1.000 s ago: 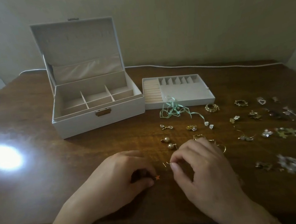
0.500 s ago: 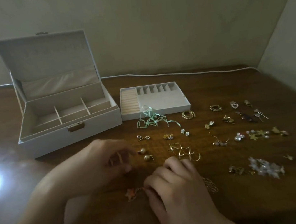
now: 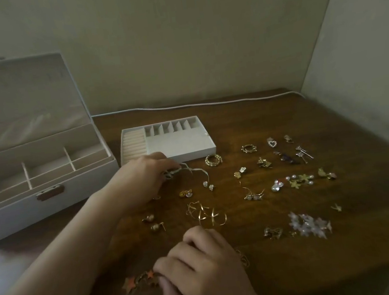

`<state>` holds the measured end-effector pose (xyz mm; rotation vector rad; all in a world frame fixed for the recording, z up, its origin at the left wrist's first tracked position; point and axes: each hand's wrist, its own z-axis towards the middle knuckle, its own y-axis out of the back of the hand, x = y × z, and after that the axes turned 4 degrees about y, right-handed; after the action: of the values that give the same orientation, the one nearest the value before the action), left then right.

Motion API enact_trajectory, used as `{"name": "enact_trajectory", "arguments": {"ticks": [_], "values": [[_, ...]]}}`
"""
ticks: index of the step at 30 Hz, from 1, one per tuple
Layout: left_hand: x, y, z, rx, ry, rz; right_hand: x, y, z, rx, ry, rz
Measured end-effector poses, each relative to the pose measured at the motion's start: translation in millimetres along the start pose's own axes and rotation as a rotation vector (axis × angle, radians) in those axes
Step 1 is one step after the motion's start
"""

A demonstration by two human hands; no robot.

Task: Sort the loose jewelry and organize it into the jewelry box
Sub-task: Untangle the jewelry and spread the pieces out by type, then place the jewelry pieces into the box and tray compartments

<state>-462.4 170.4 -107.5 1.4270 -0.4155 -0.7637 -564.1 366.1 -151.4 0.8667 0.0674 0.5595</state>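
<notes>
Nearest, my right hand (image 3: 204, 267) pinches the star earrings (image 3: 141, 279) on the tabletop (image 3: 349, 238). Farther, my left hand (image 3: 143, 176) closes on the ribbon piece (image 3: 191, 171) — it may snag the crystal studs (image 3: 208, 185). The jewelry box (image 3: 46, 191) waits open, still unfilled.

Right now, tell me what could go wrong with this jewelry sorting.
The left hand pinches the ribbon, whose trailing end lies by two small studs; pulling it up could drag or scatter them. The left forearm hangs over the pearl earrings and might sweep them aside. The right hand holds star earrings near the table edge, where a slip could drop them.
</notes>
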Motion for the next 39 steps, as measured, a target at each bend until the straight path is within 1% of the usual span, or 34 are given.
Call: {"name": "enact_trajectory", "arguments": {"ticks": [3, 6, 9, 11, 14, 16, 19, 20, 22, 24, 26, 28, 31, 32, 34, 36, 37, 39], "values": [[3, -5, 3, -0.005, 0.022, -0.005, -1, -3, 1, -0.042, 0.016, 0.009], [5, -4, 1, -0.019, 0.043, -0.039, -3, -1, 2, -0.040, -0.002, 0.039], [6, -1, -5, -0.036, -0.005, -0.112, -4, 4, 4, -0.016, -0.082, 0.125], [8, 1, -11, -0.080, -0.022, -0.174, -6, 8, 9, -0.002, -0.132, 0.176], [7, 8, -22, -0.143, 0.033, -0.367, -16, 13, 20, 0.007, -0.212, 0.250], [2, 17, -29, -0.146, 0.041, -0.516, -22, 19, 35, 0.006, -0.343, 0.322], [-6, 31, -38, -0.136, -0.023, -0.712, -30, 22, 59, 0.034, -0.558, 0.465], [-7, 36, -41, -0.139, -0.043, -0.787, -32, 21, 68, 0.060, -0.590, 0.465], [-9, 43, -45, -0.156, -0.053, -0.928, -37, 20, 84, 0.109, -0.593, 0.410], [-7, 50, -45, -0.200, -0.042, -0.993, -48, 22, 100, 0.158, -0.579, 0.415], [-2, 55, -41, -0.262, -0.004, -0.995, -61, 27, 114, 0.216, -0.539, 0.509], [5, 58, -38, -0.318, 0.075, -0.940, -77, 31, 123, 0.204, -0.550, 0.590], [13, 56, -40, -0.329, 0.154, -0.807, -97, 32, 129, 0.190, -0.596, 0.508], [16, 54, -41, -0.329, 0.170, -0.790, -101, 30, 129, 0.225, -0.604, 0.454], [20, 51, -43, -0.340, 0.202, -0.787, -105, 26, 130, 0.359, -0.590, 0.363], [23, 49, -44, -0.360, 0.220, -0.797, -100, 20, 132, 0.500, -0.515, 0.294], [23, 49, -44, -0.364, 0.223, -0.807, -96, 16, 134, 0.547, -0.485, 0.278], [24, 49, -44, -0.365, 0.224, -0.830, -89, 9, 140, 0.590, -0.458, 0.246]]}}
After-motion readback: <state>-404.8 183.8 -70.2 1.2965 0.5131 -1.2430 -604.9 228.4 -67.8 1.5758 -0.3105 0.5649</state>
